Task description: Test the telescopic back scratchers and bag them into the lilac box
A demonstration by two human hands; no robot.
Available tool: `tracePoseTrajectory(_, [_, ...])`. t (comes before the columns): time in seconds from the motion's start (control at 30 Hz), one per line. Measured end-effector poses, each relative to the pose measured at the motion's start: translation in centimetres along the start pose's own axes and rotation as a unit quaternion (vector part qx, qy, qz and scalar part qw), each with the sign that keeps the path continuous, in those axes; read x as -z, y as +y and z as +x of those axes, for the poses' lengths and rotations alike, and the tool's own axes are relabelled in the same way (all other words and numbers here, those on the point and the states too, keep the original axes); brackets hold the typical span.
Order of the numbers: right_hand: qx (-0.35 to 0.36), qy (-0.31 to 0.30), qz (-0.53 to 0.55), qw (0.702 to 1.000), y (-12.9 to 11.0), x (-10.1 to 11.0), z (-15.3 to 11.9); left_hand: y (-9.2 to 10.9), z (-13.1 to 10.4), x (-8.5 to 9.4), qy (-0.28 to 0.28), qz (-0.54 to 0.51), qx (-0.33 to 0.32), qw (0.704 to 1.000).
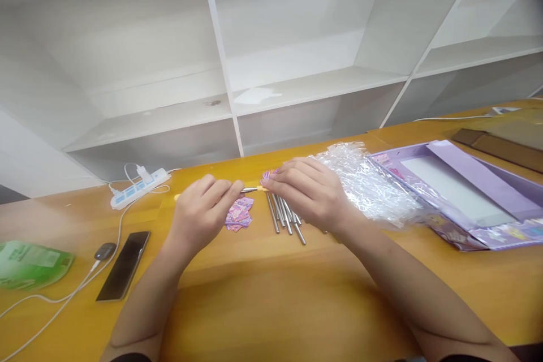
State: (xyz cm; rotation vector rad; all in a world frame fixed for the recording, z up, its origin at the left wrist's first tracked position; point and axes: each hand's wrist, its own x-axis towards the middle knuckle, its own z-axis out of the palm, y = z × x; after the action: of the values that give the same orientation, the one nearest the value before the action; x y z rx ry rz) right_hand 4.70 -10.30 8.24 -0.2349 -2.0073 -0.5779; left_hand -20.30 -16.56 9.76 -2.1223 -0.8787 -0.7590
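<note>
A slim pen-like stick with a silver middle and yellow parts spans the gap between my hands. My left hand is closed around its left part, and a yellow tip pokes out past the fist. The fingers of my right hand pinch the yellow part at the other end. Below and between the hands lies a small pile of pink and purple printed cards. Several silver metal tubes rest on the table just under my right hand, partly hidden by it. Purple striped pieces show behind its fingertips.
Clear plastic bags are heaped to the right, against an open purple box. On the left are a white power strip, a black phone, cables and a green package. White shelves stand behind the wooden table.
</note>
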Motion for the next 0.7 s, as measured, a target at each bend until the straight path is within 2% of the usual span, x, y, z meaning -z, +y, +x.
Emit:
tracePoseTrajectory(0.1, [-0.018, 0.013, -0.013, 1.000, 1.6, 0.0, -0.6, -1.7, -0.2, 0.1, 0.005, 0.022, 0.003, 1.000])
tracePoseTrajectory(0.23, [-0.083, 0.062, -0.068, 0.992, 5.7, 1.4, -1.9, -5.8, -1.0, 1.0, 0.058, 0.082, 0.032, 0.994])
tracePoseTrajectory(0.3, [-0.094, 0.061, -0.083, 0.990, 7.2, 2.1, -2.3, -7.3, -1.4, 1.3, 0.066, 0.103, 0.038, 0.992])
tracePoseTrajectory(0.5, [-0.110, 0.047, -0.101, 0.988, 9.0, 2.9, -3.1, -9.0, -2.5, 1.0, 0.060, 0.109, 0.063, 0.990])
tracePoseTrajectory(0.6, [-0.156, 0.059, -0.130, 0.977, 11.1, 4.4, -4.2, -11.1, -3.6, 1.5, 0.079, 0.125, 0.089, 0.985])
tracePoseTrajectory(0.7, [-0.205, 0.107, -0.178, 0.956, 14.5, 6.9, -6.4, -13.9, -5.0, 2.5, 0.121, 0.140, 0.093, 0.978])
